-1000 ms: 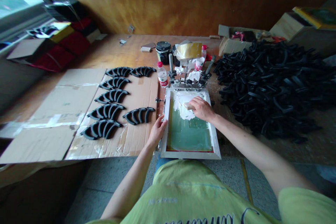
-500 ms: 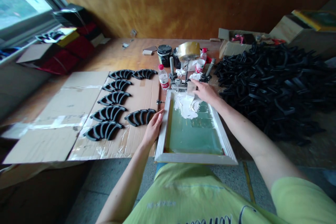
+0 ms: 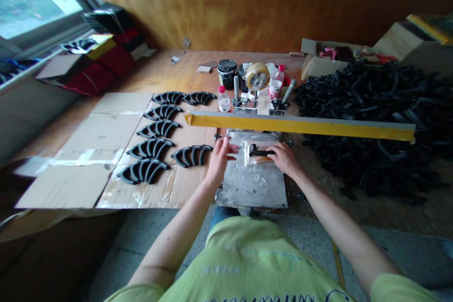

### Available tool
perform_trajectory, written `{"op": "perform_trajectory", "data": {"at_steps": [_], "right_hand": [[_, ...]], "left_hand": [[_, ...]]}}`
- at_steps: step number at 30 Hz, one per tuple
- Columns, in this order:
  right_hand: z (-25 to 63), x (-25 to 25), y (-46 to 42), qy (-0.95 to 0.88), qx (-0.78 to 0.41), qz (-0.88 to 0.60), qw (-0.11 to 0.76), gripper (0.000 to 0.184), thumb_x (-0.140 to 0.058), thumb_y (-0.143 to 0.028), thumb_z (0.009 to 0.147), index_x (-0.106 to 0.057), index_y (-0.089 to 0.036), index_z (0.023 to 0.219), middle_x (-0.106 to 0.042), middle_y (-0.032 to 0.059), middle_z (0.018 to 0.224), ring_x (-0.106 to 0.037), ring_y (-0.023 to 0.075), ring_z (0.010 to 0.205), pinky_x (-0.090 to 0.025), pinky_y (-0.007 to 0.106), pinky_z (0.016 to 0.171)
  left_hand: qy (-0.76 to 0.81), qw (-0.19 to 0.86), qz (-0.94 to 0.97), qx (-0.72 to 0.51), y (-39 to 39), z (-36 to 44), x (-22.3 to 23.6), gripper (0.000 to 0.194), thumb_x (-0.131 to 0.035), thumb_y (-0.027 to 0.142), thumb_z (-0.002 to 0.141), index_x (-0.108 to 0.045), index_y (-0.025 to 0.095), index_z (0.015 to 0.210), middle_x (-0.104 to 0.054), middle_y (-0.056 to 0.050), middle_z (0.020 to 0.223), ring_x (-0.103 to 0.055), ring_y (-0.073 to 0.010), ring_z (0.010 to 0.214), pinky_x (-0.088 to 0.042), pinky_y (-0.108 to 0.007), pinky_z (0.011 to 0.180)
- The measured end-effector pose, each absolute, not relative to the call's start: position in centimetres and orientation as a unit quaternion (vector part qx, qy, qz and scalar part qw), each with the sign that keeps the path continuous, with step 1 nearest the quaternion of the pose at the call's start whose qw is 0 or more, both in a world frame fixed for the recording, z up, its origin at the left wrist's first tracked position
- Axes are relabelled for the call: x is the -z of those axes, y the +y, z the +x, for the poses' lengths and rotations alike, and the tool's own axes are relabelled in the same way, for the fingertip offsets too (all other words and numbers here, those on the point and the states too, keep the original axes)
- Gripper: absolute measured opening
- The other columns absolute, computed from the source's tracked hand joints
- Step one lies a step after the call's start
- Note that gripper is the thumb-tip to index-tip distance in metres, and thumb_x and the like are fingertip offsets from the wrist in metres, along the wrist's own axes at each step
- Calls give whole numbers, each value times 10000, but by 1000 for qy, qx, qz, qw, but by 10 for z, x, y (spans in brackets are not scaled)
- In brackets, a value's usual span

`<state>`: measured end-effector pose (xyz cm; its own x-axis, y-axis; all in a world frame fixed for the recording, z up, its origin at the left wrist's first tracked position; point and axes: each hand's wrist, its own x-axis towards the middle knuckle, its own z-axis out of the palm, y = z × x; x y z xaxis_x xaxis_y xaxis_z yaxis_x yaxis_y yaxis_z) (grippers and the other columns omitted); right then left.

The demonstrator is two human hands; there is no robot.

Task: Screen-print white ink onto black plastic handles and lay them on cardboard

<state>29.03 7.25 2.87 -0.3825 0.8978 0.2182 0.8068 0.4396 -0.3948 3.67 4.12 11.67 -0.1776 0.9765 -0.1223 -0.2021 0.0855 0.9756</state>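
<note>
My right hand (image 3: 285,158) has its fingers closed on the right end of a black curved plastic handle (image 3: 261,152). That handle lies on a small fixture block (image 3: 247,156) on a grey metal base plate (image 3: 255,188). My left hand (image 3: 221,156) hovers at the plate's left edge, fingers stretched out and holding nothing. Above and behind both hands, the printing screen frame (image 3: 300,127) is tilted up, so only its front edge with yellow tape shows. Behind it stands a pale squeegee (image 3: 264,104) near the hinge clamp.
Rows of black handles (image 3: 152,151) lie on cardboard (image 3: 81,137) to the left. A large heap of black handles (image 3: 371,118) covers the right side. At the back stand a plastic bottle (image 3: 223,100), a dark tub (image 3: 227,73) and a tape roll (image 3: 257,76).
The screen frame has swung up from flat, uncovering the base plate. My right hand has let go of the squeegee and come down to a handle. My left hand has left the frame's side.
</note>
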Motion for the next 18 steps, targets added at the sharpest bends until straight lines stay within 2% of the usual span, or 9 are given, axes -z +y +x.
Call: {"op": "perform_trajectory", "data": {"at_steps": [2, 5, 9, 11, 18], "right_hand": [[279, -35, 59, -813, -107, -518, 244, 102, -655, -204, 846, -698, -199, 938, -666, 86, 957, -583, 255, 952, -479, 425, 890], [251, -46, 25, -801, -106, -491, 325, 96, -613, -250, 886, -646, -194, 957, -640, 86, 927, -561, 253, 933, -479, 412, 861], [206, -46, -26, -801, -110, -453, 375, 149, -553, -230, 905, -572, -209, 1051, -614, 89, 895, -544, 258, 857, -482, 427, 784], [191, -42, -39, -791, -133, -447, 395, 205, -547, -212, 894, -534, -229, 1098, -608, 89, 891, -541, 262, 827, -485, 438, 753], [176, -39, -36, -781, -204, -437, 396, 202, -578, -240, 878, -528, -274, 1071, -607, 81, 892, -573, 275, 843, -507, 480, 769]], "left_hand": [[538, 599, 371, -463, 15, 49, -96, 521, -530, 635, 841, -590, 180, 1086, -686, -66, 874, -636, -142, 737, -475, -224, 579], [535, 673, 352, -370, -18, 69, -71, 551, -553, 656, 810, -554, 175, 1077, -675, -64, 882, -640, -156, 735, -464, -230, 547], [560, 601, 376, -429, -31, 72, -62, 425, -583, 610, 814, -517, 193, 854, -574, 23, 729, -560, -116, 640, -434, -215, 542], [555, 582, 414, -426, -32, 61, -65, 389, -592, 572, 826, -519, 190, 802, -559, 29, 694, -548, -117, 648, -427, -214, 568], [548, 567, 447, -422, -38, 34, -71, 365, -545, 529, 873, -599, 172, 925, -615, -9, 789, -577, -154, 745, -459, -240, 663]]}}
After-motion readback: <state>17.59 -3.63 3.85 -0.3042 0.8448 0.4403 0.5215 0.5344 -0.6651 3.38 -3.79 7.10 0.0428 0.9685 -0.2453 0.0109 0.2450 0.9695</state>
